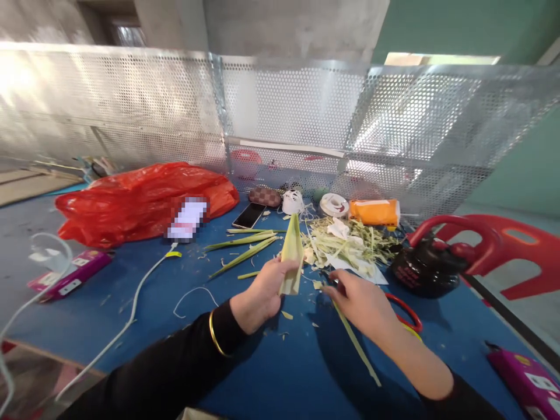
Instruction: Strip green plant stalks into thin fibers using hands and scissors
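Observation:
My left hand point(265, 289) is closed around a broad, pale green folded leaf point(292, 248), which stands upright and resembles a corn husk. To its right, my right hand point(361, 300) has thumb and fingers together at the top of a narrow leaf strip point(356, 341) that trails toward the lower right. A small dark piece shows by these fingertips; its kind is unclear. Several long green leaf pieces point(245, 254) lie left of the held leaf. Behind my right hand is a heap of shredded leaf trimmings point(354, 245) with white scraps.
A black kettle point(426, 268) with a red handle stands right, near a red ring point(406, 312). Left are a red plastic bag point(140, 201), a charging phone point(188, 219) and its white cable. At the back are another phone point(249, 216), a white spool point(333, 205) and an orange packet point(375, 212).

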The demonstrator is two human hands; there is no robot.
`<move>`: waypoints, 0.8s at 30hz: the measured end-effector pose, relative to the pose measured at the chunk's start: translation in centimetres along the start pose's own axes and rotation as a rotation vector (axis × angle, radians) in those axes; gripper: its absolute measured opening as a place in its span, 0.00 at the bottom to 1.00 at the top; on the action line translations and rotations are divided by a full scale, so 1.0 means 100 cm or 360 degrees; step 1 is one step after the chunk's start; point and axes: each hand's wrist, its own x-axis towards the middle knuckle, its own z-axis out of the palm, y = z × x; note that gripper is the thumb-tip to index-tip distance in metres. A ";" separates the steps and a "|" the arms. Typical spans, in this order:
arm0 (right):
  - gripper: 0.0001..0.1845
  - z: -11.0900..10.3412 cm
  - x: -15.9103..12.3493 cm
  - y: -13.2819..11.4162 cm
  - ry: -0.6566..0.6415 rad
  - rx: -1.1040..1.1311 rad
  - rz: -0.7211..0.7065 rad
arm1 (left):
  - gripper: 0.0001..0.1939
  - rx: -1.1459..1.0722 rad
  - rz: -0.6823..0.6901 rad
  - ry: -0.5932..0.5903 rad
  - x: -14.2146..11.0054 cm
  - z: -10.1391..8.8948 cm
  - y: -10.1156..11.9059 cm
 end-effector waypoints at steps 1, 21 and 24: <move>0.13 0.004 -0.003 -0.005 0.0066 0.0148 -0.0026 | 0.10 -0.0028 -0.0002 0.0025 -0.001 0.001 -0.003; 0.16 0.028 -0.014 -0.010 -0.0356 0.1624 0.0386 | 0.10 0.0242 0.0027 -0.0078 -0.003 -0.004 -0.020; 0.16 0.030 -0.013 -0.006 -0.0219 0.1506 0.0398 | 0.11 0.0336 -0.0009 -0.0157 -0.004 -0.001 -0.020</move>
